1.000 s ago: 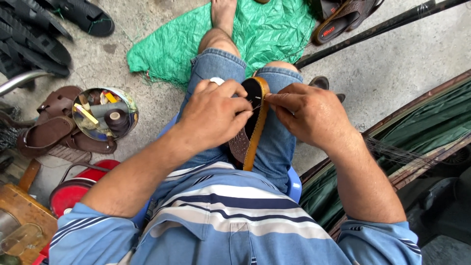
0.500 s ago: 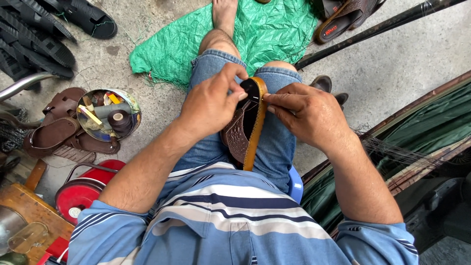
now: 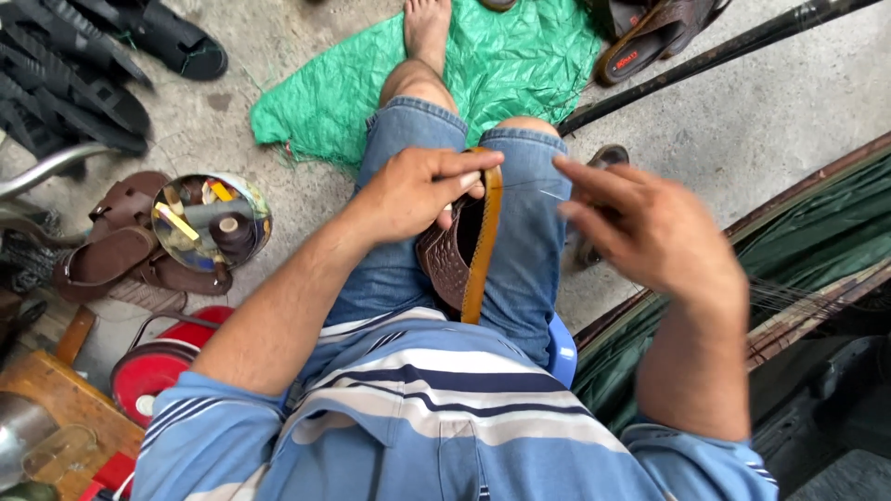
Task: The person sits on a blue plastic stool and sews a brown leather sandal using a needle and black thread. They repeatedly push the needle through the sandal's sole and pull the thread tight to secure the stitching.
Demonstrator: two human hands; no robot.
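A brown sandal with a tan sole edge stands on its side between my thighs. My left hand grips its upper end, fingers wrapped over the toe. My right hand is lifted to the right of the sandal, fingers pinched on a thin thread that runs back to the sandal's edge. I sit on a blue stool in denim shorts and a striped shirt.
A green plastic sheet lies under my foot. A round tin with spools and small tools sits at left beside brown sandals. Black sandals lie top left, a red tin and wooden block lower left. A dark rod crosses top right.
My right hand has pulled away from the sandal to the right, drawing the thread out. The left hand keeps hold of the sandal.
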